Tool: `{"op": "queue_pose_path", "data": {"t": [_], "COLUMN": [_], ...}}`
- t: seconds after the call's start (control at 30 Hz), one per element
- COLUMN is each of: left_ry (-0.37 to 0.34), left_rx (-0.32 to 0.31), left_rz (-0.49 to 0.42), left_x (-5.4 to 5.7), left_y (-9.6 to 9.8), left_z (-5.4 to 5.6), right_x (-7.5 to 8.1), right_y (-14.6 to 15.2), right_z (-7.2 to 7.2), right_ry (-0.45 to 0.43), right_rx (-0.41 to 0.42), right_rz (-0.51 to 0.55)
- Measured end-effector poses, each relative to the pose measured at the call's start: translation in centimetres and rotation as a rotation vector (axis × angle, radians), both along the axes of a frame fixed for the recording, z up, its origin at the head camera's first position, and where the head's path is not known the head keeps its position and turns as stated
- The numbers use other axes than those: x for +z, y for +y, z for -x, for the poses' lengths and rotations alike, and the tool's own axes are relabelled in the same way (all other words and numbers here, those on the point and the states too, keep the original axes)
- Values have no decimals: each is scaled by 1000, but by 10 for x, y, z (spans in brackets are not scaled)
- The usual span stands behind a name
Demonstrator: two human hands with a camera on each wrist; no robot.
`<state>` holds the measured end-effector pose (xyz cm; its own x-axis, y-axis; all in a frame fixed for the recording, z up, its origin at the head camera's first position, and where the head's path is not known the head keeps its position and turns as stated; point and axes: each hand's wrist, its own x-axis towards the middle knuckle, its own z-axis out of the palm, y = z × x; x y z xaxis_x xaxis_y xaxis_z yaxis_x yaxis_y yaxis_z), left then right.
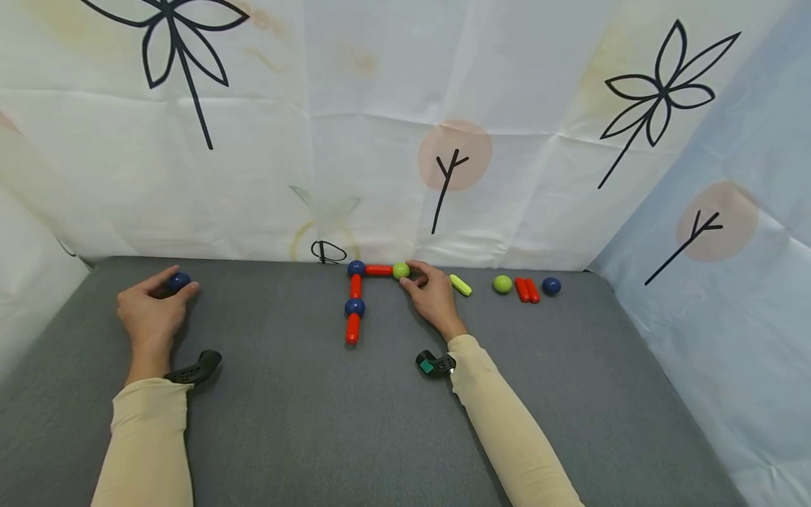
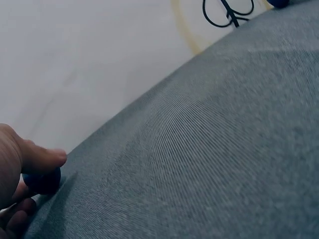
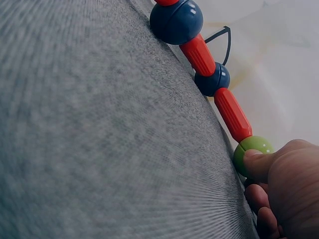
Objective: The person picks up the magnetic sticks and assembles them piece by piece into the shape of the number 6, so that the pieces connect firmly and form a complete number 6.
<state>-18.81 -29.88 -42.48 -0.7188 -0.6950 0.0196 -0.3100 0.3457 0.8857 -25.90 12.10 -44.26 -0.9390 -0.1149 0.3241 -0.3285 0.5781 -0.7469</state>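
On the left of the grey table my left hand (image 1: 152,310) holds a blue ball (image 1: 178,282) between thumb and fingers; the left wrist view shows the thumb (image 2: 47,158) over it. Farther right, my right hand (image 1: 436,299) pinches a green ball (image 1: 401,270) at the end of a joined chain. From that ball a red rod (image 1: 379,270) runs left to a blue corner ball (image 1: 356,268). A second red rod (image 1: 356,286) leads toward me to another blue ball (image 1: 355,307), then a third red rod (image 1: 353,329). The right wrist view shows the thumb (image 3: 259,164) on the green ball.
Right of the right hand lie a yellow-green rod (image 1: 460,285), a loose green ball (image 1: 503,284), two red rods (image 1: 527,290) side by side and a blue ball (image 1: 551,286). A printed white cloth (image 1: 380,141) stands along the table's back edge.
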Motion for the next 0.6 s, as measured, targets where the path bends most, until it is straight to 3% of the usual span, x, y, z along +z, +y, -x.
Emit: {"op": "queue_pose_path", "data": {"t": [0.17, 0.37, 0.43, 0.6], "left_ry": [6, 4, 17, 102], "left_rx": [-1, 22, 32, 35], "left_rz": [35, 10, -52, -337], "left_x": [-1, 2, 6, 19], "left_y": [1, 4, 5, 8], "left_z": [-1, 0, 1, 4], "right_x": [0, -1, -1, -2], "right_y": [0, 0, 1, 1], "right_z": [1, 1, 1, 1], "right_ry": [-3, -1, -4, -1], "right_rx": [7, 5, 3, 1], "right_rz": [9, 12, 12, 6]}}
